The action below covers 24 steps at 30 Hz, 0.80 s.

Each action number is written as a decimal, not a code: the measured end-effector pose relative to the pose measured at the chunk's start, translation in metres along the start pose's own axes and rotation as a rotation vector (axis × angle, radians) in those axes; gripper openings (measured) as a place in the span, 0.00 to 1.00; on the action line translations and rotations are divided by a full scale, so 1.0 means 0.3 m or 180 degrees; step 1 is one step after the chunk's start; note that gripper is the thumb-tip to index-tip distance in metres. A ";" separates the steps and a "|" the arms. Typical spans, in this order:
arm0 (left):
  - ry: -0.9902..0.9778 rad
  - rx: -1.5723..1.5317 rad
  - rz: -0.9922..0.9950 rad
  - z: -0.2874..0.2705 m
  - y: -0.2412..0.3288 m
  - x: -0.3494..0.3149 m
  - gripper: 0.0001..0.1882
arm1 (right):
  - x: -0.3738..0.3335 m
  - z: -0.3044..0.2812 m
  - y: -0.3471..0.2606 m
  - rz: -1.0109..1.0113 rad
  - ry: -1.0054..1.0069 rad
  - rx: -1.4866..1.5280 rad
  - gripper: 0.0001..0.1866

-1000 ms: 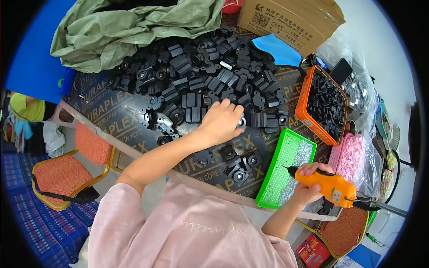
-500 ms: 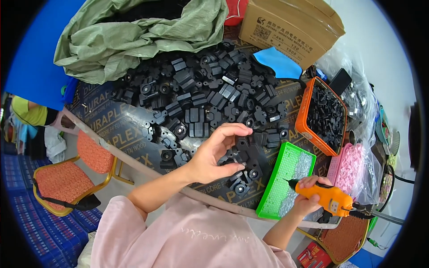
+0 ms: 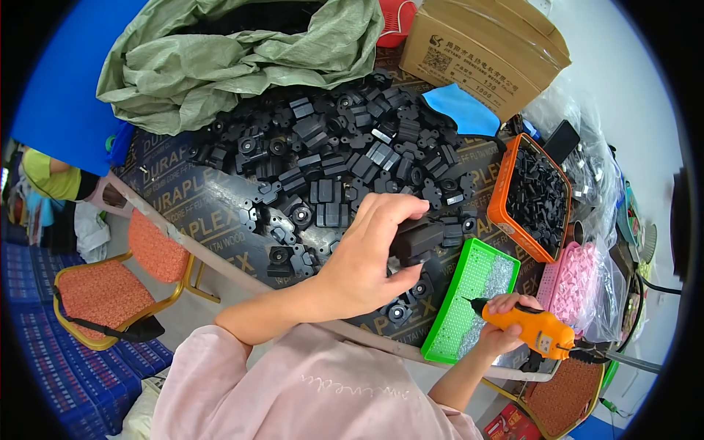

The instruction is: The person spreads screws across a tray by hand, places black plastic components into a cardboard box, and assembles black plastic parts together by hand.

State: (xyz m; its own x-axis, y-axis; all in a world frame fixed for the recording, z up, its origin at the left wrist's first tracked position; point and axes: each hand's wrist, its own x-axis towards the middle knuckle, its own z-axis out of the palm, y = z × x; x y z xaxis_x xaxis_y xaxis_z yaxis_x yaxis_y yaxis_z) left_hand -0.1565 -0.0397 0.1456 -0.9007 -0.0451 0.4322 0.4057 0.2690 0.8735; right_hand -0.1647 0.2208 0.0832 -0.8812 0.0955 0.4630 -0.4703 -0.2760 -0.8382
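Observation:
My left hand [image 3: 364, 258] is curled around a dark black plastic housing [image 3: 419, 240], its thumb and fingers on either side of it. Parts of that piece are hidden behind the fingers. My right hand [image 3: 506, 323] grips an orange electric screwdriver [image 3: 539, 330], whose thin bit points left over the green tray [image 3: 446, 323]. Small silvery screws [image 3: 477, 319] lie in the tray's right half. A heap of black plastic housings and small flat parts [image 3: 330, 194] covers the table beyond my left hand, and a few sit right beside my wrist.
An orange bin [image 3: 506, 213] of small black pieces and a pink basket [image 3: 572, 282] of pink parts stand on the right. Farther back are a cardboard box [image 3: 477, 62], a blue sheet [image 3: 462, 108] and a green woven sack [image 3: 235, 70]. Chairs [image 3: 110, 297] stand at left.
My left hand has shifted slightly right and turned, and the black housing in it is now tilted to show a different side. The screwdriver stays nearly in place over the tray.

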 end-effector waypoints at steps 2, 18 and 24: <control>0.0038 0.0288 0.0156 -0.009 0.026 0.031 0.25 | 0.001 0.003 -0.001 0.0018 -0.0011 -0.0013 0.30; 0.0136 0.0824 0.1365 -0.029 0.078 0.081 0.27 | -0.011 0.013 -0.008 0.0007 0.0048 0.0003 0.30; 0.0140 0.0821 0.1302 -0.031 0.078 0.083 0.27 | -0.009 0.020 -0.006 0.0014 0.0052 0.0028 0.29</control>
State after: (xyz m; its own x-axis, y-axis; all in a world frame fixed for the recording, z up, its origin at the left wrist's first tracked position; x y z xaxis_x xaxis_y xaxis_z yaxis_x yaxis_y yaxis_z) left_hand -0.1680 -0.0433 0.1790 -0.6657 0.0748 0.7424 0.6682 0.5027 0.5485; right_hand -0.1612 0.2154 0.0851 -0.8840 0.1100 0.4544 -0.4660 -0.2848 -0.8377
